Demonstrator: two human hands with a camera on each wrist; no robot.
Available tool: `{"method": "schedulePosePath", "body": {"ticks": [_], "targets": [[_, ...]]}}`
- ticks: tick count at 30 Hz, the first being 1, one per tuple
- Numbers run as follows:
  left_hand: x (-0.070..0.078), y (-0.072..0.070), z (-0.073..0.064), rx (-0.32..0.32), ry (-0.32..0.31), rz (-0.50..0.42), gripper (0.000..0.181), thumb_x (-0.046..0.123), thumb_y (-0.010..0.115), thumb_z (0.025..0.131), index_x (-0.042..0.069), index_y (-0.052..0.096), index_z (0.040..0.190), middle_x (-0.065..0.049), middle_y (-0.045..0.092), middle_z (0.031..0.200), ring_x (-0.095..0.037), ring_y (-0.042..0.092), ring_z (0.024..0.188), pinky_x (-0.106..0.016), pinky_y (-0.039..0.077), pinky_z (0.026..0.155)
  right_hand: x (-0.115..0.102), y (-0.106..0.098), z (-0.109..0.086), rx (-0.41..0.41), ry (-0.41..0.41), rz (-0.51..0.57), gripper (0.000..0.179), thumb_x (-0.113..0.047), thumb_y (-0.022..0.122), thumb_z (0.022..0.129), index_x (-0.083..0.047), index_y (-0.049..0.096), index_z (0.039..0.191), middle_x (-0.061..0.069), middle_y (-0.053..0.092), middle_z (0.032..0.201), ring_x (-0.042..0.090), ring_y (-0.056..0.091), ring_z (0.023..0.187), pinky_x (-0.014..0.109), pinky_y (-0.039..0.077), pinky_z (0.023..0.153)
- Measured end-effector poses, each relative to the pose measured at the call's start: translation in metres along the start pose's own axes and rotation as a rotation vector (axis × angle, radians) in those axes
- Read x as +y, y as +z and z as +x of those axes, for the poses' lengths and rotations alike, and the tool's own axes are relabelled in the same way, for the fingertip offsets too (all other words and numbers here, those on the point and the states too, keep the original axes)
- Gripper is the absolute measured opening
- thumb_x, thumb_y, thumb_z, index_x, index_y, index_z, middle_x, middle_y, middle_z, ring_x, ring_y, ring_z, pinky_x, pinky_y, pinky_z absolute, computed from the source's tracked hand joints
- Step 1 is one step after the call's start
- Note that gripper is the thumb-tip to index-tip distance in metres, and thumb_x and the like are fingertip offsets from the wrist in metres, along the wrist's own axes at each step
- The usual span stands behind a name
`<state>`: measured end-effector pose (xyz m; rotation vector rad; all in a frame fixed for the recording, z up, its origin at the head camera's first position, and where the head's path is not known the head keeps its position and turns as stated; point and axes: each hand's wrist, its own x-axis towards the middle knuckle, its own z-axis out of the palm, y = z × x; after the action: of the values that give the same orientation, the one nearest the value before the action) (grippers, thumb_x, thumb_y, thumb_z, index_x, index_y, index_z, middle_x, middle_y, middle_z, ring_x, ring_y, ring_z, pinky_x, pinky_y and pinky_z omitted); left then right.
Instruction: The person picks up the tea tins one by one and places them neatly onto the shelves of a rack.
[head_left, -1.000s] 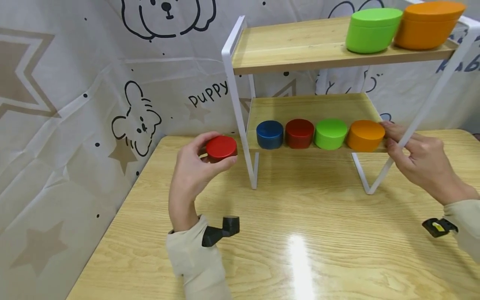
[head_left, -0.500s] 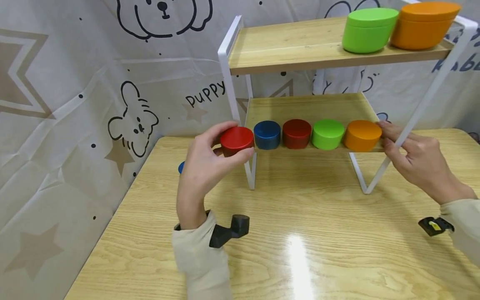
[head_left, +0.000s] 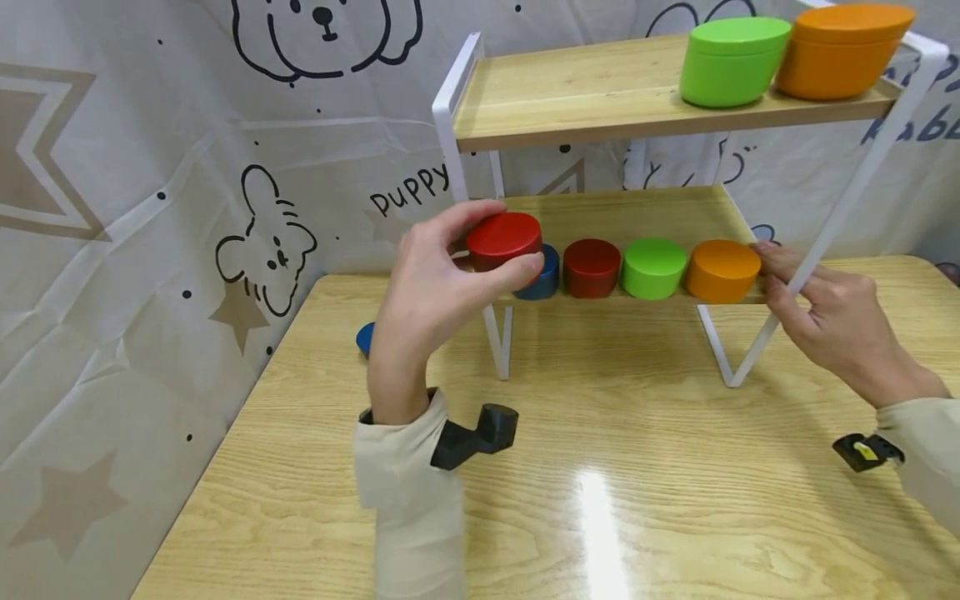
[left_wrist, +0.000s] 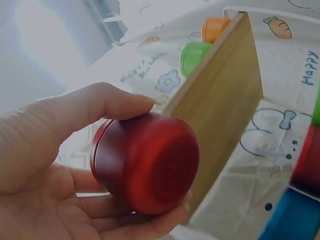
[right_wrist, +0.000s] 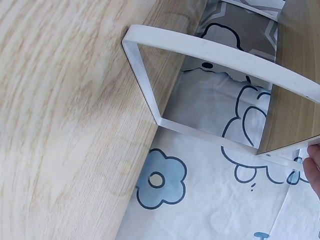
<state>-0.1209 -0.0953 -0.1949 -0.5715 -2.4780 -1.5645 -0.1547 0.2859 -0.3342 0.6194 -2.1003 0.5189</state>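
My left hand [head_left: 442, 283] grips a small red round canister [head_left: 504, 237] between thumb and fingers, at the left end of the two-tier rack. The canister overlaps a blue canister [head_left: 543, 279] on the lower shelf in the head view. In the left wrist view its rounded underside faces the camera, and a lid seam shows near the palm. Beside the blue one stand a dark red canister [head_left: 592, 268], a green canister [head_left: 653, 268] and an orange canister [head_left: 723, 272]. My right hand [head_left: 832, 321] holds the rack [head_left: 855, 183] at the lower shelf's right end; its fingertips are partly hidden.
On the upper shelf [head_left: 570, 92] stand a larger green canister [head_left: 733, 62] and a larger orange canister [head_left: 843, 54]. A blue round thing [head_left: 365, 339] lies on the table [head_left: 300, 467], partly behind my left wrist. A printed cloth [head_left: 150, 292] hangs behind.
My left hand has carried the red canister right and upward, from left of the rack to in front of the lower shelf's left end. The right hand stays on the rack.
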Motion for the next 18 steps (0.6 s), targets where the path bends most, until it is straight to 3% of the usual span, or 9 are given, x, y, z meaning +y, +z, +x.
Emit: {"method": "schedulePosePath", "body": {"ticks": [11,18], "targets": [[0.037,-0.003,0.008,0.035,0.058,0.124,0.048,0.027,0.074,0.081,0.010,0.061,0.124,-0.003,0.066,0.111,-0.012,0.062,0.093,-0.022,0.054,0.079,0.003,0.000,0.000,-0.020,-0.007,0.000,0.041,-0.032,0.050,0.099,-0.005,0.062,0.127,0.019,0.065,0.118,-0.022,0.036,0.115,-0.005,0.026,0.090],[0.043,0.007,0.032,0.032,0.096,0.198,0.051,0.038,0.075,0.079,0.013,0.062,0.121,0.001,0.066,0.108,-0.009,0.059,0.093,-0.018,0.052,0.077,0.001,-0.004,-0.002,-0.049,-0.001,-0.014,0.039,-0.028,0.050,0.098,-0.007,0.061,0.129,0.019,0.064,0.120,-0.023,0.034,0.115,-0.006,0.026,0.088]]}}
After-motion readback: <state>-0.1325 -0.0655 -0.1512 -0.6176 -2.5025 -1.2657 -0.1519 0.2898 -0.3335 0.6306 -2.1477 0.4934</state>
